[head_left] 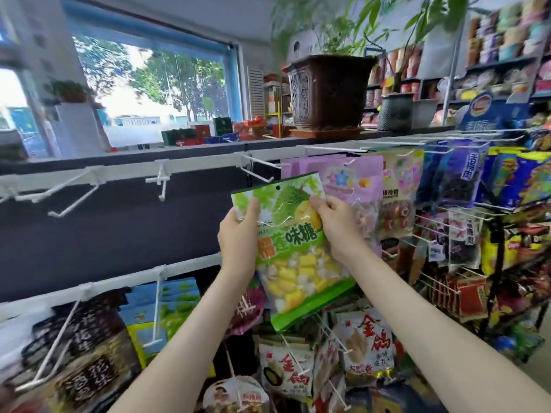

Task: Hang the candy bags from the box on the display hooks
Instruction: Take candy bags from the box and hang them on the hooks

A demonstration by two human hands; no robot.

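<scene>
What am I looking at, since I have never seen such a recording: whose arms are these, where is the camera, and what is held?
No machine here: a person wears one camera on the head, so you see their own arms reaching forward. The left hand and right hand grip a green candy bag by its upper part, held just below an empty white hook. Pink bags hang to the right of it, and a potted plant stands on the shelf above.

Hook rack (202, 163) w/ hung snack bags (459, 174), pot (328, 90) atop.
</scene>
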